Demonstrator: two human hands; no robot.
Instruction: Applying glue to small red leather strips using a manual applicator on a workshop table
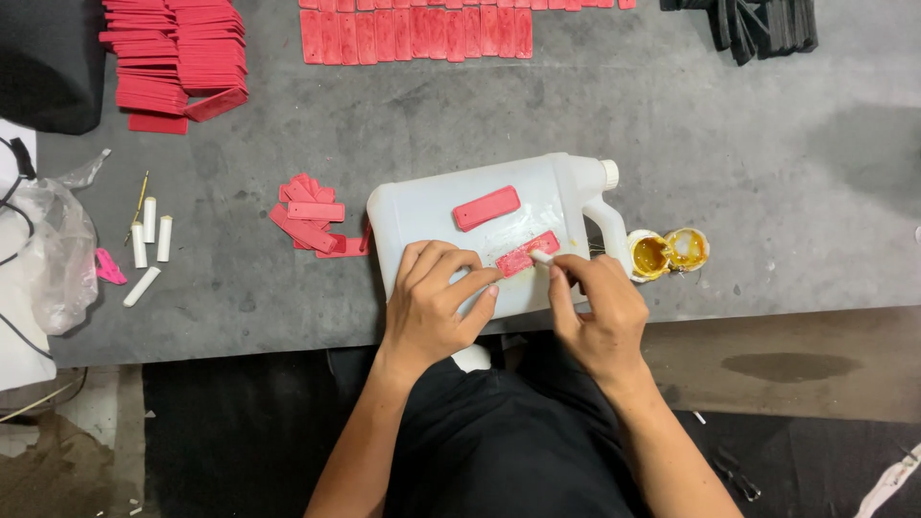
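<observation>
Grey and scuffed, a wide work table [748, 144] filled the top two thirds of the head view, with a person in black clothing seated at its near edge. Lying flat on the table in front of them was a large white plastic jug [432, 216], its capped neck and handle pointing right. Across the far edge ran a neat row of red rectangular tags [413, 34], with a tall loose stack of the same red tags [173, 58] at far left and a dark pile of black pieces [758, 24] at far right. A crumpled clear plastic bag [53, 254] sat at the left edge. A small heap of red tags [312, 219] lay just beside the jug's left end. The left hand [432, 297] rested on the jug with fingers curled, its fingertips pressing down the near end of a red tag [526, 254] lying on the jug's side. The right hand [600, 307] pinched a thin white stick [542, 257], its tip touching that same tag. A second red tag [486, 207] lay on the jug just beyond. Near the jug's handle stood two small open cups of yellow glue [669, 251]. Several short white sticks [151, 242] lay well apart at left.
</observation>
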